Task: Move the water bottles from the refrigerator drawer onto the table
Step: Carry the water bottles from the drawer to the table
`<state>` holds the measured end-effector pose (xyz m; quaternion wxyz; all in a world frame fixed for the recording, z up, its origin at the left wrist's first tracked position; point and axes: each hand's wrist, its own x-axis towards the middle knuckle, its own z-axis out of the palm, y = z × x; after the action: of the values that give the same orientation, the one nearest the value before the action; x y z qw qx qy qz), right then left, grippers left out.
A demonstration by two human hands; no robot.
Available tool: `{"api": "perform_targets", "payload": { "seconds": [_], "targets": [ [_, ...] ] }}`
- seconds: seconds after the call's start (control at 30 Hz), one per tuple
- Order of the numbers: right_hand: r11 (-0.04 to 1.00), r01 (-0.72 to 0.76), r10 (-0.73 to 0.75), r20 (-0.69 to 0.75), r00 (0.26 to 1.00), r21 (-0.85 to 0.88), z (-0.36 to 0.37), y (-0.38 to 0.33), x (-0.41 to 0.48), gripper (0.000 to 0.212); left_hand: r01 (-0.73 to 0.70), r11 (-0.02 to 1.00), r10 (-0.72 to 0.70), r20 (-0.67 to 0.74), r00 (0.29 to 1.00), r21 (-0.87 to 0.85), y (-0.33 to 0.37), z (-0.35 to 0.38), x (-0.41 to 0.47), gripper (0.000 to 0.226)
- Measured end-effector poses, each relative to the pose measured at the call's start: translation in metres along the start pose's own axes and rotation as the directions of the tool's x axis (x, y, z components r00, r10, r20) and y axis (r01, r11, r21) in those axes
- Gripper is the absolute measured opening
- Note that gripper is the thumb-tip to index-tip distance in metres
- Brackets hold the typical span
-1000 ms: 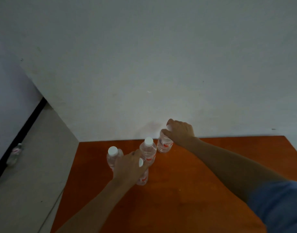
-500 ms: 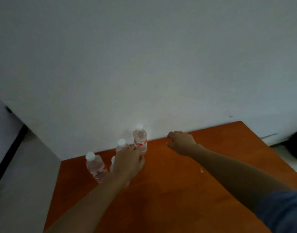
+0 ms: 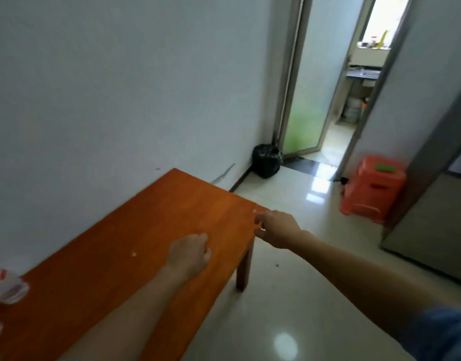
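Head view: the bottles [image 3: 7,286] show only as a blurred cluster of clear plastic with red labels at the far left edge, standing on the desk [image 3: 172,209]. How many there are cannot be told. The left hand [image 3: 189,256] hovers over the bare desk top with its fingers loosely curled, grasping nothing. The right hand [image 3: 276,229] hangs just past the desk's near right corner, over the floor [image 3: 289,295], likewise relaxed and empty. Both are released, well apart from the bottles.

With the view aimed across the room and both hands free, the step in hand is most likely the walk back for more bottles. A grey unit [image 3: 432,217] at the right edge may be the refrigerator. Its drawer is not in view, so whether any bottles are left there cannot be told.

To do this well:
- Swing the right arm wide of the desk corner and its leg [image 3: 243,269].
- Mind the glossy floor, which looks slippery, and pass clear of the orange stool [image 3: 372,188] that stands near the grey unit.
- Keep both hands free and slack until the drawer is in reach, then take one bottle in each by the body rather than the cap.
- On returning, set them beside the cluster on the open desk top, not near the edge.
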<state>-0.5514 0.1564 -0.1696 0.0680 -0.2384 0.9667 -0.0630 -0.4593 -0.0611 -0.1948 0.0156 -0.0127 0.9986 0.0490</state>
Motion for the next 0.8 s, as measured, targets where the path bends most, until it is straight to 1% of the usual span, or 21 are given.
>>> {"api": "perform_targets", "payload": {
  "seconds": [0.13,0.2,0.27,0.4,0.5,0.63,0.8],
  "targets": [
    [0.976,-0.219,0.219,-0.045,0.975,0.005,-0.014,0.116,-0.057,0.037,-0.186,0.981,0.189,0.054,0.980,-0.051,0.109,0.008,0.051,0.017],
    [0.953,-0.300,0.301,-0.058,0.952,0.031,-0.018,0.164,-0.080,0.038,-0.267,0.963,0.270,0.060,0.961,-0.046,0.153,0.011,0.075,0.017],
    [0.916,-0.396,0.401,-0.068,0.914,0.070,-0.019,0.215,-0.102,0.039,-0.367,0.930,0.367,0.059,0.928,-0.010,0.203,0.016,0.103,0.021],
    [0.822,-0.559,0.568,-0.079,0.819,0.112,-0.020,0.309,-0.127,0.040,-0.505,0.862,0.502,0.072,0.862,0.042,0.297,0.030,0.166,0.025],
    [0.754,-0.647,0.656,-0.093,0.749,0.113,-0.031,0.378,-0.132,0.039,-0.578,0.815,0.572,0.090,0.815,0.054,0.366,0.040,0.220,0.026],
    [0.646,-0.754,0.763,-0.115,0.636,0.116,-0.052,0.459,-0.137,0.040,-0.663,0.748,0.656,0.116,0.746,0.039,0.455,0.040,0.287,0.025],
    [0.506,-0.838,0.863,-0.135,0.488,0.203,-0.068,0.541,-0.166,0.043,-0.790,0.613,0.784,0.105,0.611,0.017,0.566,0.029,0.346,0.022]
  ]
}}
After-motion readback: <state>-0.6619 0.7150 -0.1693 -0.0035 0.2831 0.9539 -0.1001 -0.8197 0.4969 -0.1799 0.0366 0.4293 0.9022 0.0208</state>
